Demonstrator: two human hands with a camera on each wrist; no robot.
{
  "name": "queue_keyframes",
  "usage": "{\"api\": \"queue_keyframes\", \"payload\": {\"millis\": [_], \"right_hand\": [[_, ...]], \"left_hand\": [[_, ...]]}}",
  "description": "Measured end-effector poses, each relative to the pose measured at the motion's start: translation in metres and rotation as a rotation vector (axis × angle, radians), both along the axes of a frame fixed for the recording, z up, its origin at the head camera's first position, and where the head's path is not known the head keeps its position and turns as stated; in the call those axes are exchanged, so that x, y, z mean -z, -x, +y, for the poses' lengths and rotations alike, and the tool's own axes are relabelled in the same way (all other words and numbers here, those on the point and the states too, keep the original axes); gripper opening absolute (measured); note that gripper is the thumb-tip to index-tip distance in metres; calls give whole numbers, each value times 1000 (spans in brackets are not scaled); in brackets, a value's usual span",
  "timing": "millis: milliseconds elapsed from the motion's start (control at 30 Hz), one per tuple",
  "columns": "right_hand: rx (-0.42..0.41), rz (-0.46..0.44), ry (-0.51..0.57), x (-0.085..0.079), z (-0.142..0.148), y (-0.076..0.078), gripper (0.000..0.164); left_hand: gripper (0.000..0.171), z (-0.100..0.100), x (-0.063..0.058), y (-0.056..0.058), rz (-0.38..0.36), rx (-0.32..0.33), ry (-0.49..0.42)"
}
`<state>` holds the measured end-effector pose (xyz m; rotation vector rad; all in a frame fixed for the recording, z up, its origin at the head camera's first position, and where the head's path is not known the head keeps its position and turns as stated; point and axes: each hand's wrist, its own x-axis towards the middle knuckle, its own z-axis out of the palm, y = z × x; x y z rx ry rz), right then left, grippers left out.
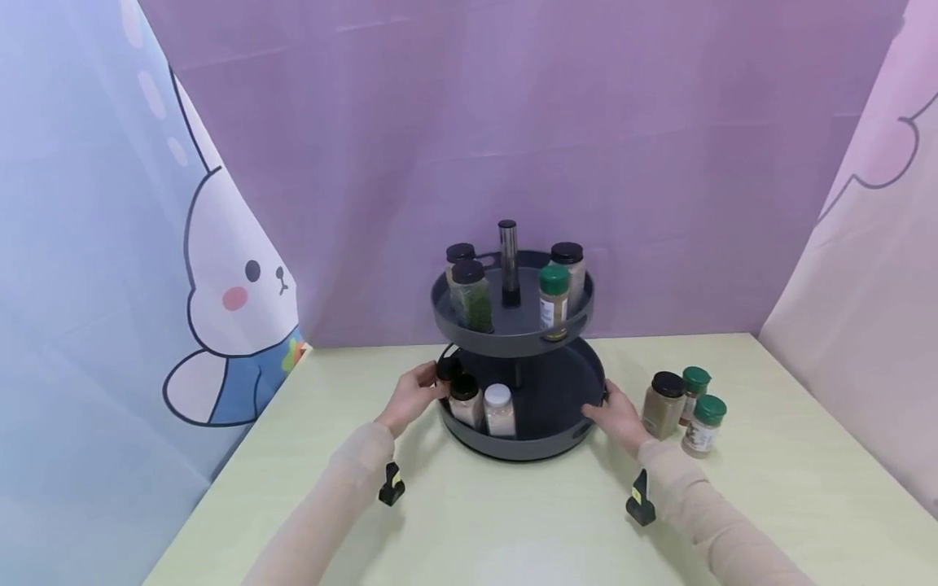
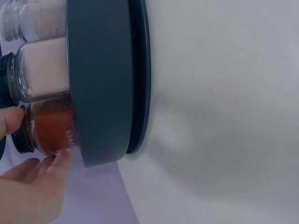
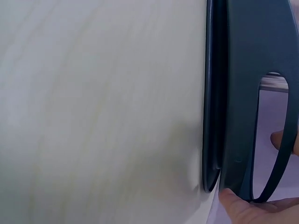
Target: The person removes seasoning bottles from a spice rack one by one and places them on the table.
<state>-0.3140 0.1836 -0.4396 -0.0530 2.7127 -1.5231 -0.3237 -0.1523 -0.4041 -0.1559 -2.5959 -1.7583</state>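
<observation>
A two-tier dark grey turntable rack (image 1: pixel 550 403) stands on the table, with jars on both tiers. At the left edge of its lower tier, my left hand (image 1: pixel 410 399) holds a black-capped spice jar (image 2: pixel 52 126). Orange-red powder fills this jar; part of its lettering reads "EPPER". Beside it sit a black-capped jar of pale powder (image 2: pixel 44 70) and a white-capped jar (image 1: pixel 501 413). Across the rack, my right hand (image 1: pixel 619 419) grips the lower tier's right rim, thumb over the inside. The right wrist view shows the fingers by a handle slot (image 3: pixel 271 126) in that wall.
On the upper tier stand a jar of green herbs (image 1: pixel 472 301), a green-capped jar (image 1: pixel 554 301) and two other black-capped jars. A black-capped jar (image 1: pixel 663 407) and two green-capped jars stand right of the rack. A purple cloth (image 1: pixel 366 203) hangs behind the table.
</observation>
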Motion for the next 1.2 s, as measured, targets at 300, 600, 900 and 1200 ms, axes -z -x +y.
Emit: {"api": "queue_keyframes", "payload": {"millis": [300,600,900,1200], "right_hand": [[-3,-11,19,2,-1,2,64],[2,-18,45,6,-1,4,66],[8,-83,83,6,2,4,71],[17,-98,85,7,1,3,71]], "left_hand": [[46,3,2,11,34,19,73],[46,1,1,20,-10,50,87],[48,-3,-3,26,-36,174,141],[42,-5,-2,30,-39,221,190]]}}
